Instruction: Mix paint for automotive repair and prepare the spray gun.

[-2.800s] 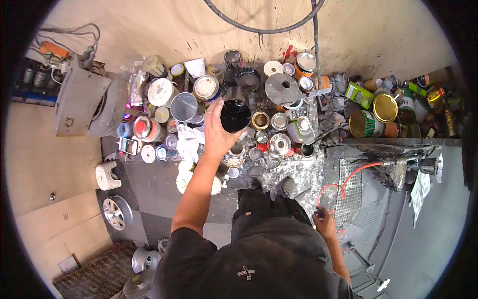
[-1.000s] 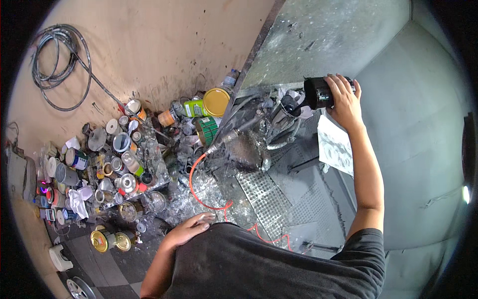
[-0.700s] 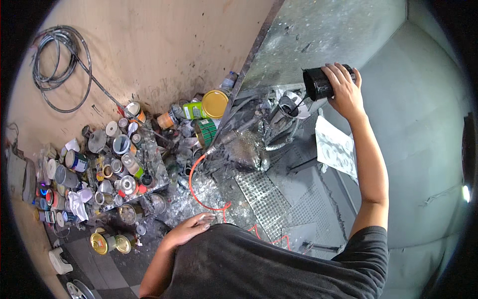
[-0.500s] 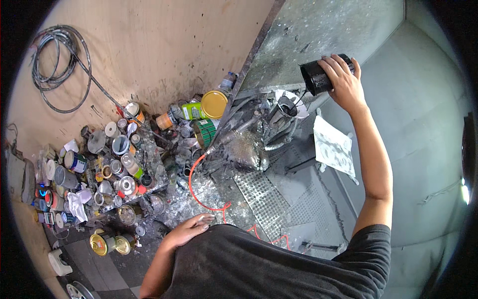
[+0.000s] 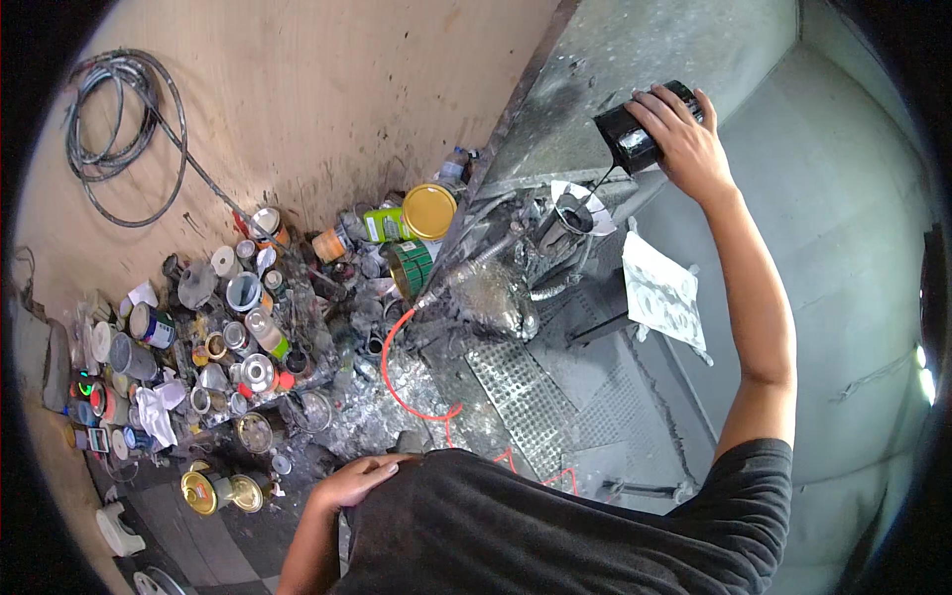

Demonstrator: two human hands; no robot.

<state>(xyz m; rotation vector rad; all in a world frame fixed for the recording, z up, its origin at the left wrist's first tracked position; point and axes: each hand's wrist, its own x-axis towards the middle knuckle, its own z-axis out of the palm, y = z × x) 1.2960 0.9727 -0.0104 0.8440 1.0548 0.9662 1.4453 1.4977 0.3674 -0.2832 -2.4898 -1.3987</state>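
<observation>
High on the right, my right hand (image 5: 684,139) is wrapped round a black can (image 5: 627,142), its mouth tipped down to the left. A thin dark stream of liquid runs from its lip into a dark cup (image 5: 561,232), which has a white paper strainer (image 5: 592,210) round its mouth. Can and strainer are apart, joined only by the stream. The cup's base is hard to make out among dark hoses and fittings. Low down, my left hand (image 5: 359,480) lies against the front of my dark shirt, fingers stretched out and holding nothing.
Paint cans and jars (image 5: 243,337) crowd a bench at the left, with a yellow-lidded tin (image 5: 428,211) farther back. An orange hose (image 5: 387,367) curls down the middle beside a perforated metal plate (image 5: 521,402). A stained paper sheet (image 5: 659,285) sits below my right forearm.
My right hand has shifted slightly up with the can, which is tipped more steeply while pouring. My left hand has slid down and left along my shirt.
</observation>
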